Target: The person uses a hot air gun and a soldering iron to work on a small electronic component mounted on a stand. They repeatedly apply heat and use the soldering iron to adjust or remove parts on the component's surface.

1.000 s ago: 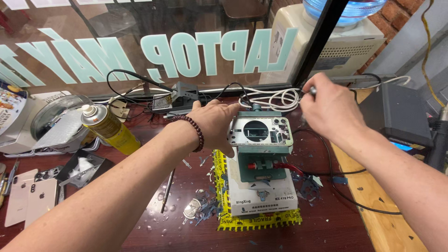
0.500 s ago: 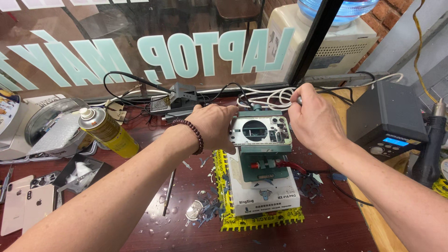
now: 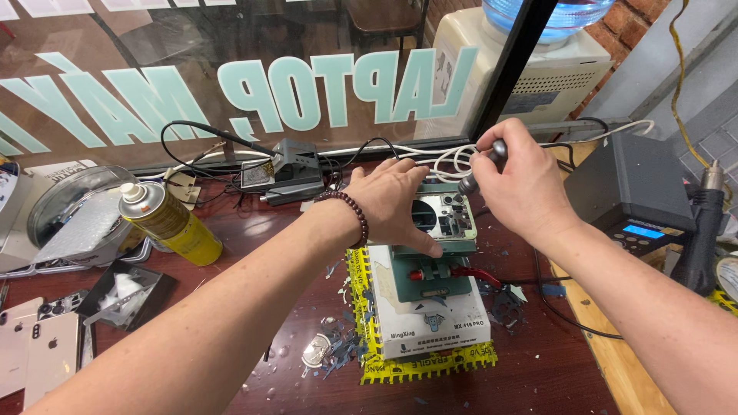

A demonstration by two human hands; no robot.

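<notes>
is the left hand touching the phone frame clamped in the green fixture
Touching. The head view shows the left hand lying flat over the phone frame in the green fixture, its thumb pressed along the frame's lower edge with no gap.

Even, bright light; reflections on the glass pane [image 3: 231, 69]; soft shadows; wide-angle stretching at edges; focus sharp

Bare dark-red tabletop [image 3: 254, 253] lies open left of the gripping hands. Right of them, a dark grey box-shaped station [image 3: 626, 192] and black cables [image 3: 561, 307] block passage.

A yellow spray can [image 3: 167, 225], a teal clamp fixture [image 3: 427, 270] on a white box with yellow-and-black tape edging [image 3: 430, 367], a dark red-brown benchtop [image 3: 254, 230].
</notes>
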